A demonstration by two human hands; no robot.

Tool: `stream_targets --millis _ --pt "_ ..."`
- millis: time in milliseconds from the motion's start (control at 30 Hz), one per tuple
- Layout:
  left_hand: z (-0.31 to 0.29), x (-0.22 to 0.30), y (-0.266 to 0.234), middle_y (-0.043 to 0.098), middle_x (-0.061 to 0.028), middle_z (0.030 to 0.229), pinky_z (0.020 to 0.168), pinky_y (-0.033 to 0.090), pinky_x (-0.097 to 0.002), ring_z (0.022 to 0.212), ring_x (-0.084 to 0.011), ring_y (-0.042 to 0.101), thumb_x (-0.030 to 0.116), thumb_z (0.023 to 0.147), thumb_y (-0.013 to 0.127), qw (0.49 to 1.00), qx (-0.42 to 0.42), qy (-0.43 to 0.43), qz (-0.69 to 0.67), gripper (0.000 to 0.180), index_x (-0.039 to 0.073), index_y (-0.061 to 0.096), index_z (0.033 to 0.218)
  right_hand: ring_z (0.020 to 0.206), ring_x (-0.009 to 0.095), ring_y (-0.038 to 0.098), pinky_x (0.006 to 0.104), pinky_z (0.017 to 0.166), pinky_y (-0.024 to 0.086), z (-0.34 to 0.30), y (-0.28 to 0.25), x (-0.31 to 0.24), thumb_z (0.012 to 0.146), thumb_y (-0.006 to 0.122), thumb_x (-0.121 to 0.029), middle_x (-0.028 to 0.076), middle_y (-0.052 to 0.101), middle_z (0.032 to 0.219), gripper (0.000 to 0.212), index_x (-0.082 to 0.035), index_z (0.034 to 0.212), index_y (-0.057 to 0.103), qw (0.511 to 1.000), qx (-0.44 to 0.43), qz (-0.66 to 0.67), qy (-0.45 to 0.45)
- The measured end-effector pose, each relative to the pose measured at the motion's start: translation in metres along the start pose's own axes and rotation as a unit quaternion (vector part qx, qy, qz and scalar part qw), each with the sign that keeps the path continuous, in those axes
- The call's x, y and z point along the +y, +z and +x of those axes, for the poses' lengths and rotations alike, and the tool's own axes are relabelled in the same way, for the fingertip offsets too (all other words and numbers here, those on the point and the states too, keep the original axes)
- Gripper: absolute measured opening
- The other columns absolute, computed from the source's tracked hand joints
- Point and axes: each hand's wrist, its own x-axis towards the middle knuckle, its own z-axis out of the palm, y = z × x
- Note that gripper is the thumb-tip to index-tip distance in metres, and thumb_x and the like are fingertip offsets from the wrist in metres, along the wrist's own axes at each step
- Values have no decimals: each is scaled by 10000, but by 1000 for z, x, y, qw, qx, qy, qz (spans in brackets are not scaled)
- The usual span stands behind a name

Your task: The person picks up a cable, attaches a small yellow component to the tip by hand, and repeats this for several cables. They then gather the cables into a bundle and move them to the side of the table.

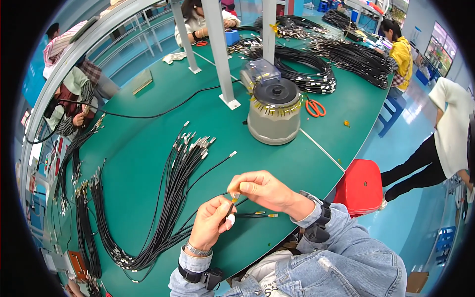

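Note:
My left hand [212, 222] is closed in a pinch round a black cable, just below its metal end connector [236, 196]. A bit of amber tape shows at that connector. The fingers of my right hand [264, 190] close on the connector from above, partly covering it; whether they also hold the tape is hidden. To the left lies a large bundle of black cables [170, 198] with silver connectors, fanned out on the green table [133, 158]. Several cable ends with amber tape [260, 214] stick out beside my hands.
Beyond my hands stands a round grey tape dispenser [274, 119] with amber strips round its rim. Orange-handled scissors [315, 107] lie right of it. Metal posts [220, 54] rise from the table. More cable coils [309, 74] lie far off. A red stool [358, 188] stands at right; several people work around.

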Motion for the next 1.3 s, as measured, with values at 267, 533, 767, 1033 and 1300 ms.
stream_targets --millis 267,533,767,1033,1300 --pt "17 -34 4 615 -87 852 649 464 -267 787 -179 596 57 806 609 799 54 233 552 86 20 594 882 766 93 531 239 740 434 -2 -65 -99 867 556 -135 23 596 814 173 24 905 609 876 264 -372 -157" --pt "31 -10 -16 604 -77 915 658 464 -278 815 -194 589 58 764 646 807 133 209 536 100 28 605 851 840 101 549 243 737 405 30 -169 -188 824 629 -267 32 629 897 259 -24 909 647 757 344 -553 48" --pt "53 7 -52 591 -81 868 669 465 -305 804 -214 578 84 760 652 779 171 179 577 110 36 605 847 814 95 527 262 741 377 36 -162 -198 793 639 -287 -9 609 846 230 -69 866 658 808 280 -499 139" --pt "89 -2 -70 569 -93 826 713 462 -331 770 -243 562 111 729 682 628 188 253 711 163 42 597 849 791 75 505 253 722 366 44 -153 -199 792 632 -233 -32 586 815 143 -96 831 644 816 326 -468 96" --pt "107 -11 -75 569 -99 832 684 454 -378 787 -286 554 103 721 677 658 180 206 701 152 44 568 809 810 76 505 232 749 377 24 -89 -181 856 580 -164 -9 590 858 116 -57 890 606 906 231 -345 -86"
